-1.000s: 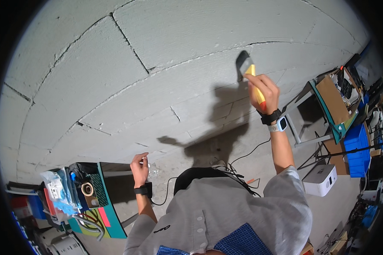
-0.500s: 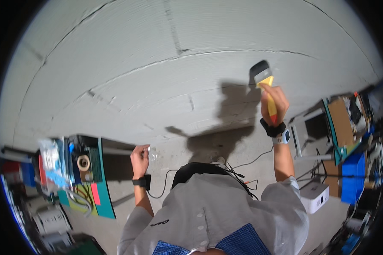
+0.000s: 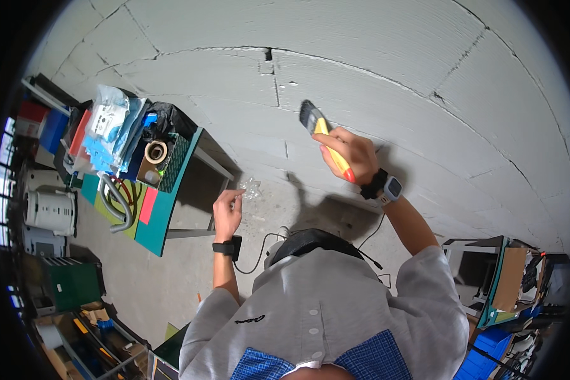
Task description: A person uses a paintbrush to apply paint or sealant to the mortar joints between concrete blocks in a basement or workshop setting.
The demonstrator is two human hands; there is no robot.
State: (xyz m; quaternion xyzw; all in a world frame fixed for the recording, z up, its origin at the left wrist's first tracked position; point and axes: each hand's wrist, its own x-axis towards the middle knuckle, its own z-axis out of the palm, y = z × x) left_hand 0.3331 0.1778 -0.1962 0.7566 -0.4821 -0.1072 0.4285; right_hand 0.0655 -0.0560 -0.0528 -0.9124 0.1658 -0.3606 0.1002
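Observation:
My right hand [image 3: 354,155] is closed round the yellow, red-ended handle of a paintbrush [image 3: 329,136]. Its dark bristles point up and left, close to the pale grey block wall [image 3: 361,88]; whether they touch it I cannot tell. Lower and to the left, my left hand [image 3: 227,214] pinches a small, clear, crumpled-looking plastic piece [image 3: 252,188] at its fingertips. The exact kind of that piece is hard to make out against the floor.
A green-topped table [image 3: 153,234] stands at left, bearing blue plastic packages [image 3: 111,133], a roll of tape [image 3: 156,151] and a grey hose [image 3: 121,206]. Another loaded table [image 3: 495,278] is at right, near a blue bin [image 3: 486,354]. A black cable [image 3: 258,253] lies by my body.
The view has turned, bringing the left table closer in. The paintbrush in my right hand has shifted left across the wall and tilted; my left hand still has the clear plastic piece.

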